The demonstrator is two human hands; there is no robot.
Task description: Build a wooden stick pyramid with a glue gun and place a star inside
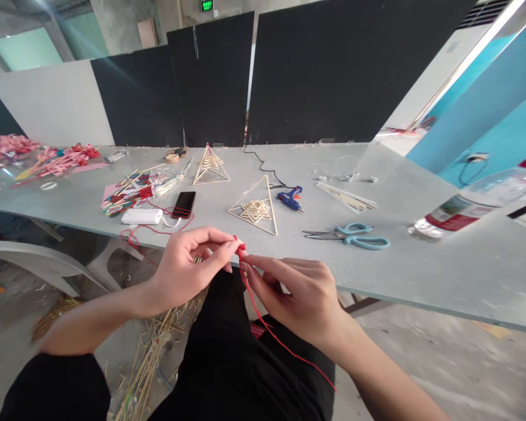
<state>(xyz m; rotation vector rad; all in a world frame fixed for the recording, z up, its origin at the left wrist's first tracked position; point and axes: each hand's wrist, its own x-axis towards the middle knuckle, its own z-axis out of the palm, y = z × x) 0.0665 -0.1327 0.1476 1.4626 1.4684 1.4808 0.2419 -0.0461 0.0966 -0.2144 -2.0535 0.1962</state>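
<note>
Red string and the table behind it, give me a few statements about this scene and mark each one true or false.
1. Both hands pinch the red string at one spot. True: the left hand and the right hand meet at it with their fingers.
2. The scissors are in the right hand. False: they lie on the table.
3. The glue gun is blue. True.
4. The phone stands upright. False: it lies flat beside a white box.
5. The plastic bottle lies on its side. True.
</note>
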